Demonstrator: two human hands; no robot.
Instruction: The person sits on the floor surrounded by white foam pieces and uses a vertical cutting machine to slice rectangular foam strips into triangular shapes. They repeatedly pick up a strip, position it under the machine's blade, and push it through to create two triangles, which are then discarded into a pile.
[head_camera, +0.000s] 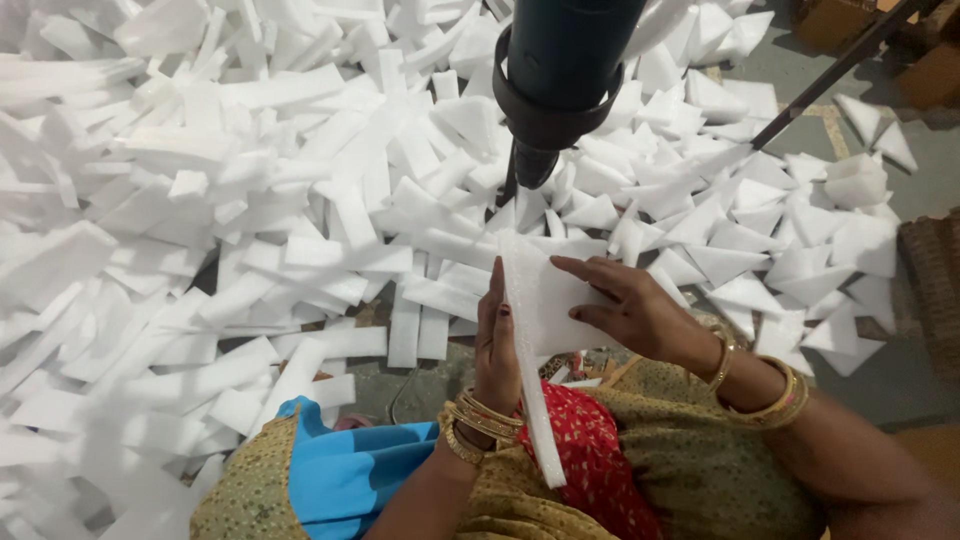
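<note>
I am looking down at a grey concrete floor (860, 385). A deep heap of white foam offcuts (250, 200), strips and triangles, covers most of it. Right of the heap lies a woven basket (935, 290); beyond it, at the far corner, sits a brown box (835, 20).

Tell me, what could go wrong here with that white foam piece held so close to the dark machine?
The left hand and right hand grip the foam sheet just below the dark tool tip, so fingers might drift too near it. The thin strip hanging from the sheet's edge looks fragile and could snap. The offcut pile spread around could snag or slip underfoot.
</note>
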